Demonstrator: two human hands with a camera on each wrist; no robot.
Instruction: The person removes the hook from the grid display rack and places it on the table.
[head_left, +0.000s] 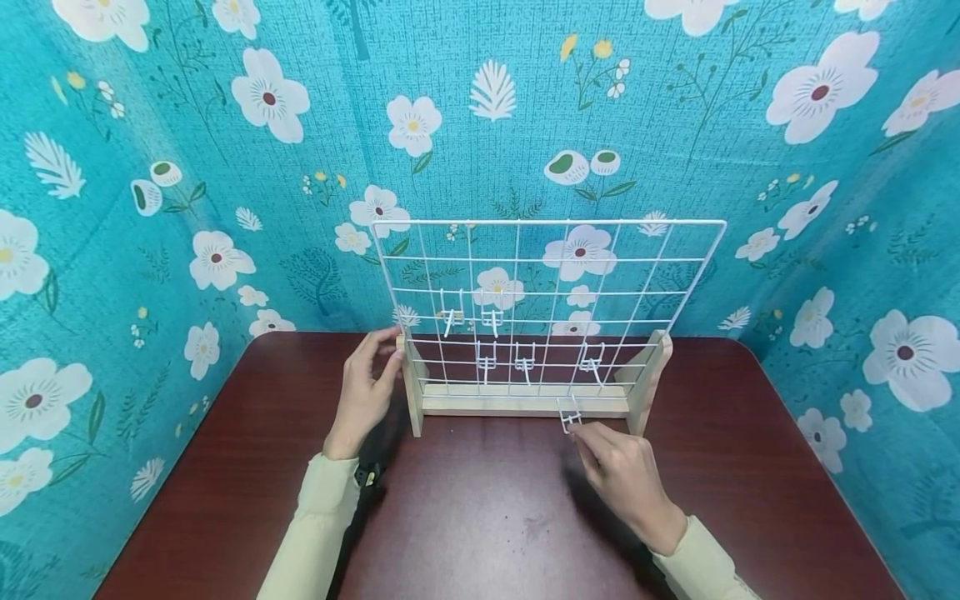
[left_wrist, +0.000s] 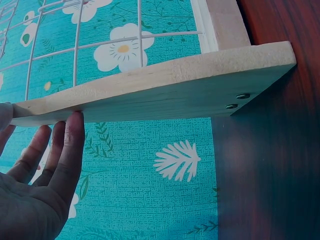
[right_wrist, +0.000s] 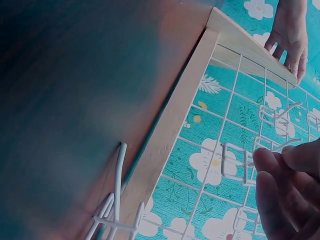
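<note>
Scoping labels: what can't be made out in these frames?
Held white wire hook: gripped end hidden by the right hand, right wrist view.
Second white wire hook, lower left: cut off by bottom edge, right wrist view.
Left hand, at pale wooden side panel: partly cut off by left edge, left wrist view.
Black wrist item: too small to identify, head view.

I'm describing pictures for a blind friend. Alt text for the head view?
A person's right hand pinches a white hook near a wire rack with five more hooks; the left hand touches its wooden side. Flowered cloth hangs behind the table.
</note>
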